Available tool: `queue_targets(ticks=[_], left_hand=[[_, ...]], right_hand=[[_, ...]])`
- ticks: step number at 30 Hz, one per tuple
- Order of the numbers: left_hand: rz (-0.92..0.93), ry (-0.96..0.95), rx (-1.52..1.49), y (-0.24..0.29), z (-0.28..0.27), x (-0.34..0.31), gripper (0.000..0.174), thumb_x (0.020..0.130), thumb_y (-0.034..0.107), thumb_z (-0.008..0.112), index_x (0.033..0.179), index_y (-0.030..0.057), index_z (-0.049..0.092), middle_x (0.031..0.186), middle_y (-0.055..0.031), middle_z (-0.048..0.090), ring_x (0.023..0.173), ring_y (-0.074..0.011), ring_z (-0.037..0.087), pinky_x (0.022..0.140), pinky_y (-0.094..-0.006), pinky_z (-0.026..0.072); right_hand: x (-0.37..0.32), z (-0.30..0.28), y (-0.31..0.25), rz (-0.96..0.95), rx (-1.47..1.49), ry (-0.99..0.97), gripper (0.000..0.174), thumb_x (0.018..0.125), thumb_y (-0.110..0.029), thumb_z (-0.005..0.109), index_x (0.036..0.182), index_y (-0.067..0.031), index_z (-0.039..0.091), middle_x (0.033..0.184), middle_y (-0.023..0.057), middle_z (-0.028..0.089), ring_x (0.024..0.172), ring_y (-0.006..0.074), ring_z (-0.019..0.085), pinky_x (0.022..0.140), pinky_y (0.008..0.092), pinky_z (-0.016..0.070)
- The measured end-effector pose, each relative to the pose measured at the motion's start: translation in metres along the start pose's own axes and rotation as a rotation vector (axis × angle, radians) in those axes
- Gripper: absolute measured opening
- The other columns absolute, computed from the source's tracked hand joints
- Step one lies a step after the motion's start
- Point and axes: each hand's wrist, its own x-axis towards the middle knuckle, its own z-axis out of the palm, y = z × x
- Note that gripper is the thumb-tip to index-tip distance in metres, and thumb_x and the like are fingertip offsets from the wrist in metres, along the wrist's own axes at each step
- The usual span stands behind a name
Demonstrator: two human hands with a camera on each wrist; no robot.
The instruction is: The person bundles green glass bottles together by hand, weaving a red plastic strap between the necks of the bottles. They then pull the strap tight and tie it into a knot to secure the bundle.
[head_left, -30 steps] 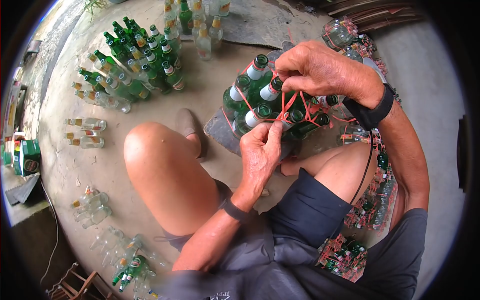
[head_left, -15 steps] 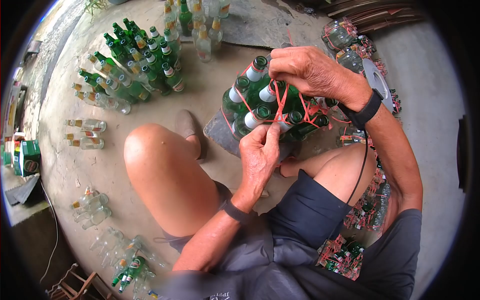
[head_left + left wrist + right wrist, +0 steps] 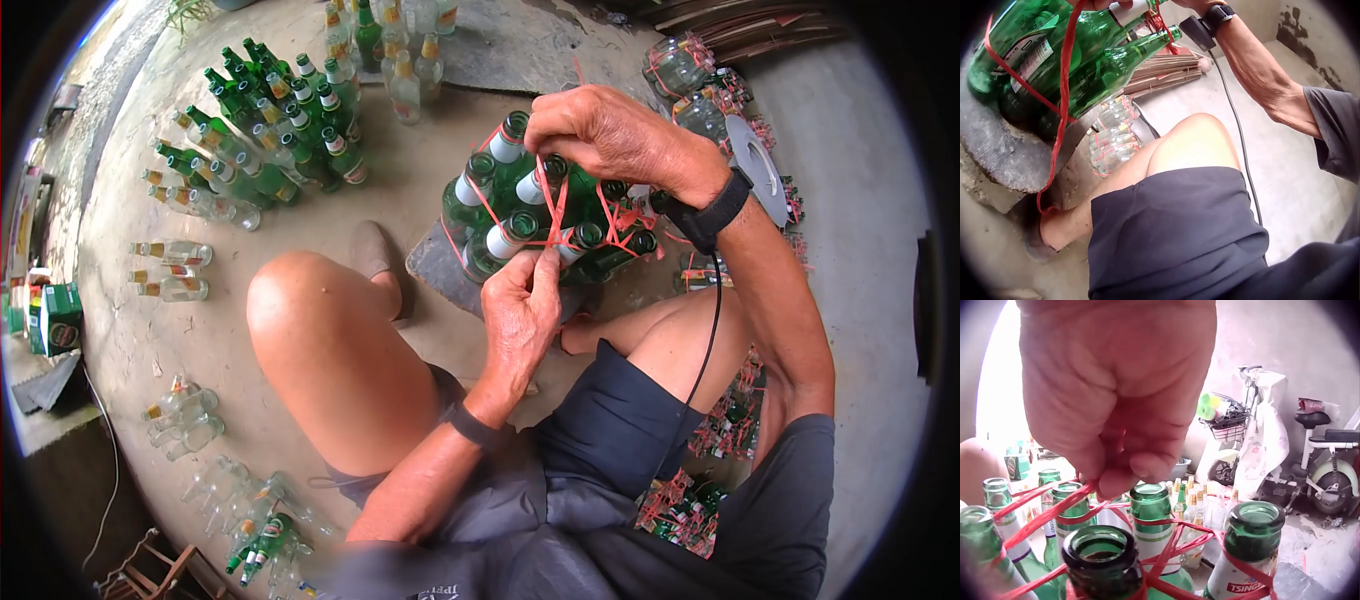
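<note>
Several green glass bottles (image 3: 512,228) stand bundled upright on a dark grey slab (image 3: 440,262), with red plastic string (image 3: 556,205) crossing between their necks. At the near side of the bundle, my left hand (image 3: 522,310) pinches the string between thumb and forefinger. Over the far necks, my right hand (image 3: 625,140) pinches another stretch of it. From the right wrist view, a taut string (image 3: 1047,517) runs to the right fingertips, just above the bottle mouths (image 3: 1100,547). A loose red strand (image 3: 1063,94) hangs down past the slab's edge in the left wrist view.
Loose green and clear bottles (image 3: 270,130) stand in groups on the floor at the left and far side. String-tied bundles (image 3: 735,415) line the right. A white disc-shaped thing (image 3: 757,165) lies beyond the right wrist. A scooter (image 3: 1335,469) is parked by the wall.
My right hand has shifted left over the bundle, drawing the string with it; the crossed strands now stand straighter. My left hand has stayed nearly in place at the near bottles.
</note>
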Motion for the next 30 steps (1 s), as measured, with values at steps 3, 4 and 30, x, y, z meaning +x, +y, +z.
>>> queue_targets(ticks=[3,4,30], left_hand=[[-0.016,0.001,0.016,0.006,0.0,-0.002,0.031,0.113,0.017,0.066,0.097,-0.0065,0.076,0.081,0.0065,0.064,0.075,-0.0025,0.05,0.063,-0.0247,0.042],[-0.02,-0.003,0.045,0.007,0.0,-0.002,0.031,0.113,0.018,0.065,0.096,-0.0066,0.076,0.08,0.0065,0.063,0.074,-0.0027,0.05,0.062,-0.025,0.0415],[-0.021,0.02,0.079,0.021,-0.031,-0.021,0.032,0.109,0.017,0.067,0.088,-0.0049,0.076,0.068,0.0075,0.055,0.065,-0.0021,0.044,0.057,-0.026,0.0358]], right_hand=[[0.001,0.002,0.002,0.053,-0.03,0.003,0.011,0.089,-0.005,0.07,0.099,-0.0034,0.073,0.09,0.0171,0.071,0.087,0.0423,0.07,0.077,0.0494,0.0554],[0.002,0.001,0.003,0.041,-0.032,-0.015,0.011,0.09,-0.005,0.071,0.1,-0.0019,0.073,0.092,0.016,0.072,0.088,0.04,0.071,0.078,0.0474,0.0559],[-0.015,0.004,-0.028,0.163,-0.327,0.121,0.024,0.086,-0.006,0.065,0.106,-0.0044,0.078,0.1,0.0193,0.077,0.099,0.0417,0.073,0.086,0.0513,0.0583]])
